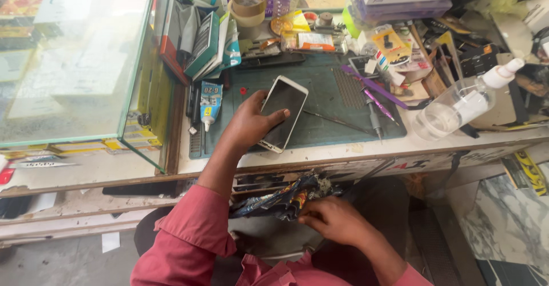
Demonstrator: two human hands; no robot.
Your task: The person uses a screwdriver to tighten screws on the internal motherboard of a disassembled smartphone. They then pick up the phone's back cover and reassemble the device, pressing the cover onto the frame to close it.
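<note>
Head view showed the left hand [251, 123] wrapped over a white-edged, dark-screened smartphone [283, 112], fingers closed on its lower half, on the dark green rubber work mat [326, 100] of the cluttered tabletop [366, 149]. The phone's lower corner sat near the mat's front edge, so a loose pull could probably have slid it off toward the lap. The right hand [337, 220] was down below the tabletop edge, fingers pinched shut on a crumpled dark plastic wrapper [286, 197], leaving the phone steadied by one hand only. A purple-handled screwdriver [377, 103] and a clear plastic squeeze bottle [463, 103] lay near; a careless sweep might have knocked them.
</note>
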